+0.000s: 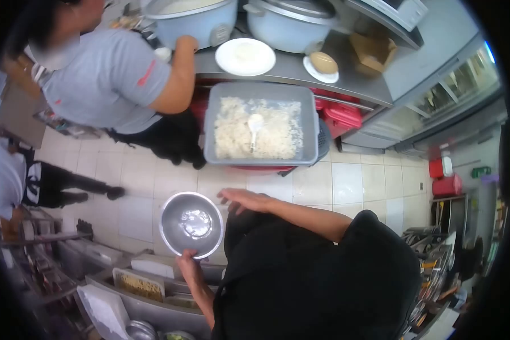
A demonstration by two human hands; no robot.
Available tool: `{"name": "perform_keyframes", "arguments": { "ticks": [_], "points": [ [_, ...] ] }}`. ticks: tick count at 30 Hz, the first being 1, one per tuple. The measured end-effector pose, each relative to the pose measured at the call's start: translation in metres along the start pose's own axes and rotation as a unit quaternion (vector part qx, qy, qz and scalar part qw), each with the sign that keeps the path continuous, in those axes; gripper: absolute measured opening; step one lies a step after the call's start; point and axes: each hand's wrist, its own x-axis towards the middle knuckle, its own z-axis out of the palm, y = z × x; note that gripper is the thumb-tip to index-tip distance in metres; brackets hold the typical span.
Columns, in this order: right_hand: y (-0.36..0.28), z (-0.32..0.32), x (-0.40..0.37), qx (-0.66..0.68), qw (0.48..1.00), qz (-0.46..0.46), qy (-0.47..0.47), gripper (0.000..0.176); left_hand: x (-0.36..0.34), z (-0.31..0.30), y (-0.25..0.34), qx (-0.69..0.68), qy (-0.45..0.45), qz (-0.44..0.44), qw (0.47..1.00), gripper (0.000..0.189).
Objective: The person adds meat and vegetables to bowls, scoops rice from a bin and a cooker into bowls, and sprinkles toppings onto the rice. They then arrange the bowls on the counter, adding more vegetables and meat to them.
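Note:
A round stainless steel bowl point(192, 224) with a shiny inside tilts in front of my body, and I see nothing in it. My left hand point(188, 262) grips its near rim, thumb over the edge. Just off the bowl's upper right side is my right hand point(245, 200), fingers stretched out and apart, holding nothing. Beyond the bowl stands a grey plastic tub point(211, 127) with cooked white rice point(232, 133) spread in it. A white rice paddle point(255, 126) lies on the rice.
A co-worker in a grey shirt point(107, 73) stands left of the tub, beside large rice cookers point(289, 31) on a metal counter point(351, 85). A white plate point(245, 56) lies there. Another person point(5, 170) is far left. Food containers point(139, 285) line the lower left.

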Motion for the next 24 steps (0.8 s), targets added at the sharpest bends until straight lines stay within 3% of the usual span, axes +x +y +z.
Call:
{"name": "perform_keyframes", "arguments": {
  "ticks": [3,6,7,8,9,11,13,16,18,20,22,24],
  "points": [
    [0.000,-0.054,-0.030,-0.057,0.992,-0.047,0.104,0.066,-0.004,0.032,-0.005,0.003,-0.024,-0.024,0.999,0.026],
    [-0.006,-0.107,-0.063,-0.047,0.979,-0.035,0.195,0.053,-0.010,0.068,-0.014,0.007,-0.040,-0.027,0.999,0.032],
    [0.024,-0.170,-0.074,-0.029,0.984,-0.038,0.174,0.053,-0.014,0.120,-0.042,0.025,-0.019,-0.020,0.999,0.032],
    [0.039,-0.191,-0.064,-0.062,0.975,-0.060,0.206,0.049,0.003,0.131,-0.046,0.030,-0.019,-0.026,0.999,0.033],
    [0.051,-0.200,-0.061,-0.098,0.961,-0.084,0.244,0.045,0.016,0.134,-0.047,0.034,-0.025,-0.029,0.999,0.034],
    [0.067,-0.208,-0.069,-0.102,0.955,-0.046,0.275,0.039,0.039,0.140,-0.049,0.042,-0.035,-0.026,0.998,0.034],
    [0.080,-0.245,-0.114,-0.196,0.962,-0.011,0.189,0.037,0.017,0.183,-0.055,0.021,-0.008,-0.049,0.999,0.036],
    [0.108,-0.294,-0.134,-0.223,0.954,-0.013,0.198,0.034,0.025,0.231,-0.076,0.010,0.005,-0.058,0.998,0.039],
    [0.092,-0.333,-0.135,-0.264,0.942,-0.013,0.208,0.030,0.022,0.266,-0.082,0.011,0.032,-0.070,0.997,0.040],
    [0.056,-0.365,-0.137,-0.164,0.942,-0.081,0.282,0.032,0.011,0.295,-0.081,0.000,0.039,-0.072,0.997,0.040],
    [0.012,-0.395,-0.130,-0.177,0.931,-0.113,0.300,0.031,0.010,0.303,-0.092,-0.001,0.047,-0.079,0.996,0.039],
    [-0.034,-0.419,-0.123,-0.165,0.914,-0.166,0.332,0.029,0.018,0.304,-0.105,0.017,0.002,-0.065,0.998,0.039]
  ]
}}
